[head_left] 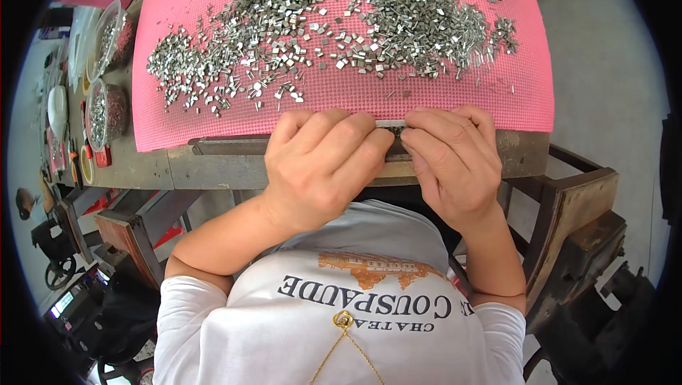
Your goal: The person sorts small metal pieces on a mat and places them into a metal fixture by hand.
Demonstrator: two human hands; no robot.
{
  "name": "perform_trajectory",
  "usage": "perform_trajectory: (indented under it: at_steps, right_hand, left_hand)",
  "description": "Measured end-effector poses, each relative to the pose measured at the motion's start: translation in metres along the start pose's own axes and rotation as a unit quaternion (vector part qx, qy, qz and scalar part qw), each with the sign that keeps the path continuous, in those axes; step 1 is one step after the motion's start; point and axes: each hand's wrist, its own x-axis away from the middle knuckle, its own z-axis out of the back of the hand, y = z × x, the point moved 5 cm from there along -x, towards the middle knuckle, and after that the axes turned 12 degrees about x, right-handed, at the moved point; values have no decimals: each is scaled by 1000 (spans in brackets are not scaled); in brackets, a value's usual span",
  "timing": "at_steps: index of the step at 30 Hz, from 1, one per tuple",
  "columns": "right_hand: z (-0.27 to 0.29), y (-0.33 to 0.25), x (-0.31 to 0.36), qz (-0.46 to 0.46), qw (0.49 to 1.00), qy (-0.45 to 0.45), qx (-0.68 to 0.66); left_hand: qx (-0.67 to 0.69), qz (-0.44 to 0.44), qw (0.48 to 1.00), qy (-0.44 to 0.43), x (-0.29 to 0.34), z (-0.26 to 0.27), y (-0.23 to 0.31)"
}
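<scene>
At the front edge of the table both hands are close together with bent fingers. My left hand (pixel 320 161) curls its fingers over a narrow light-grey strip (pixel 389 123), and my right hand (pixel 458 161) closes on the strip's other end. Between the fingertips, small dark pieces (pixel 396 131) show just under the strip; their kind is too small to tell. Most of the strip is hidden by the fingers. A long grey metal bar (pixel 231 145) lies along the table edge and passes under my left hand. Many small silvery metal pieces (pixel 405 15) lie in heaps beyond the hands.
The heaps rest on a pink ribbed mat (pixel 341 94) over a wooden table (pixel 149 170). Clear tubs (pixel 108 111) of small metal pieces stand at the left, near orange-handled pliers (pixel 74 161). A wood-topped metal frame (pixel 579 204) is at the right.
</scene>
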Motion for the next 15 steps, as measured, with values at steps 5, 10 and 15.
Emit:
perform_trajectory:
  at_steps: [5,10,15]
  right_hand:
    - [-1,6,5,-27,998,23,-55]
    - [-1,7,4,-45,995,21,-86]
    - [-1,3,-1,-74,993,16,-89]
  left_hand:
    - [80,20,997,4,1,4,-8]
    - [84,23,996,1,5,9,-11]
    - [175,118,976,57,10,32,-21]
